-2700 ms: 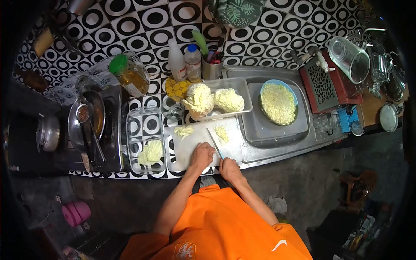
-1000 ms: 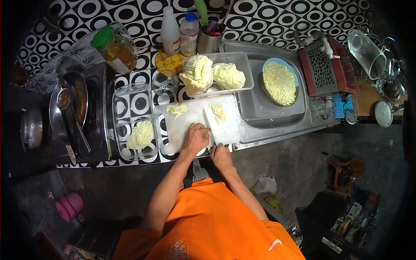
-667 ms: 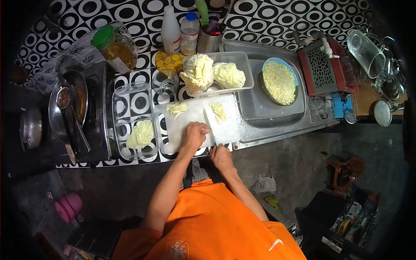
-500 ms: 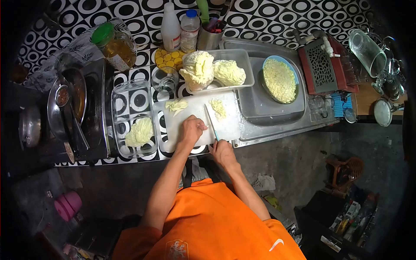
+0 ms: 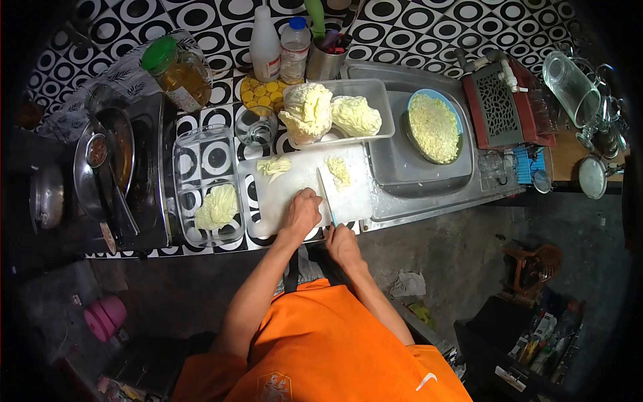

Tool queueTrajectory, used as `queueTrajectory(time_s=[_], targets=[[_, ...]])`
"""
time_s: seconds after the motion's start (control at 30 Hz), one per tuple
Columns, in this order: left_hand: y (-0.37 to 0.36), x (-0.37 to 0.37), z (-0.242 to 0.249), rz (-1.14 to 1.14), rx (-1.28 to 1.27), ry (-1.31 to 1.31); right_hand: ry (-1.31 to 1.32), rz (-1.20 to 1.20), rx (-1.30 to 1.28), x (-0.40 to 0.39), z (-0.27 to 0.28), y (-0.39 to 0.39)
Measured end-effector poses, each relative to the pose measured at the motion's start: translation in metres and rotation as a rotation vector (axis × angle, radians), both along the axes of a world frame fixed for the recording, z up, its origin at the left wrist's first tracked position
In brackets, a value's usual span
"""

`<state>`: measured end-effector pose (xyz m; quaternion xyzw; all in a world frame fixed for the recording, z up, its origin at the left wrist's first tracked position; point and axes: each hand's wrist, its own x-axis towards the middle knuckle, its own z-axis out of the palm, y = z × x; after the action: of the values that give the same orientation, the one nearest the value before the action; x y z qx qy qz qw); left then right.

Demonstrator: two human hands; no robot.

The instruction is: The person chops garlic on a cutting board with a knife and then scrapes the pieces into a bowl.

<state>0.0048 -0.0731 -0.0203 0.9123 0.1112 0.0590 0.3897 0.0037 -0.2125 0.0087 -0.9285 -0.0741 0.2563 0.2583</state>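
Observation:
My right hand (image 5: 343, 245) is wrapped round the blue handle of a knife (image 5: 327, 195), whose blade lies over the white cutting board (image 5: 271, 204). Just left of the blade, my left hand (image 5: 303, 213) is closed with its fingers curled, and what it grips, if anything, is hidden. Chopped cabbage (image 5: 338, 171) lies right of the blade. Cut strips of cabbage (image 5: 273, 166) rest near the board's upper left. A clear container (image 5: 177, 201) left of the board holds a pale leaf piece (image 5: 217, 207).
Behind the board, a plastic tub (image 5: 387, 110) holds cabbage heads (image 5: 308, 112). A bowl of chopped cabbage (image 5: 434, 127) stands in the sink (image 5: 402, 209). An empty glass (image 5: 255, 125), bottles (image 5: 293, 50) and a green-lidded jar (image 5: 177, 80) stand behind. Pans (image 5: 100, 157) are at left.
My left hand has moved slightly down and right, and its fingers are curled more tightly. The knife and my right hand have shifted a little toward my body.

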Motion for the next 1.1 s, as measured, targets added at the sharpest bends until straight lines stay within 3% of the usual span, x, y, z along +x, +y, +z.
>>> queueTrajectory(time_s=[0.4,0.57,0.67,0.87,1.1], targets=[[-0.001,-0.007,-0.013,0.052,-0.151,-0.042,0.044,-0.021,-0.063,0.004,0.003,0.009],[0.000,-0.005,-0.010,0.076,-0.175,-0.059,0.095,-0.019,-0.043,0.013,0.031,0.018],[0.002,-0.005,-0.010,0.089,-0.167,-0.078,0.043,-0.047,-0.055,-0.002,0.005,0.011],[-0.001,-0.004,-0.005,0.109,-0.174,-0.040,0.062,-0.030,-0.035,0.010,0.029,0.023],[0.001,0.000,-0.004,0.122,-0.157,-0.012,0.014,-0.040,-0.072,0.001,0.007,0.020]])
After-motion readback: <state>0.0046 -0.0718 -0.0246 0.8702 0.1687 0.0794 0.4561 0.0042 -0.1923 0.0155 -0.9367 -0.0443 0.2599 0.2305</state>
